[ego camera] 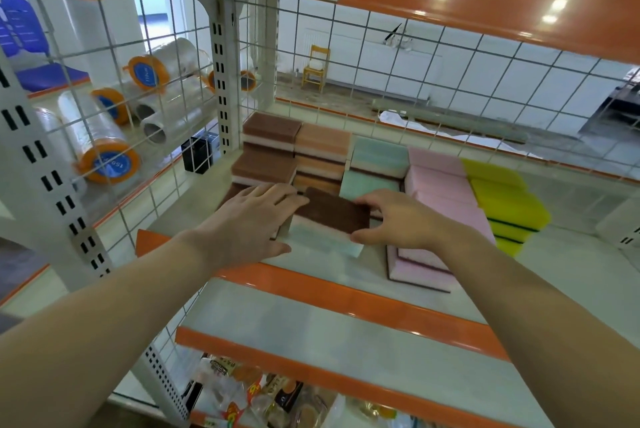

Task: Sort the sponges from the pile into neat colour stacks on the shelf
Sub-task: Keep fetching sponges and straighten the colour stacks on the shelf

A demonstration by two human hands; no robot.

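Head view | both hands: left [256, 219] flat, right [391, 219] pinching mint sponge [325, 223]; pink stack [446, 192] beside; wire grid [450, 56] behind

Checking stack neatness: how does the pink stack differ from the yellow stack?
The pink stack reaches the shelf's front, its front sponges lying flat; the yellow stack stops further back. Pink sits beside the mint sponges; yellow ends the row on the right. Both hold one colour.
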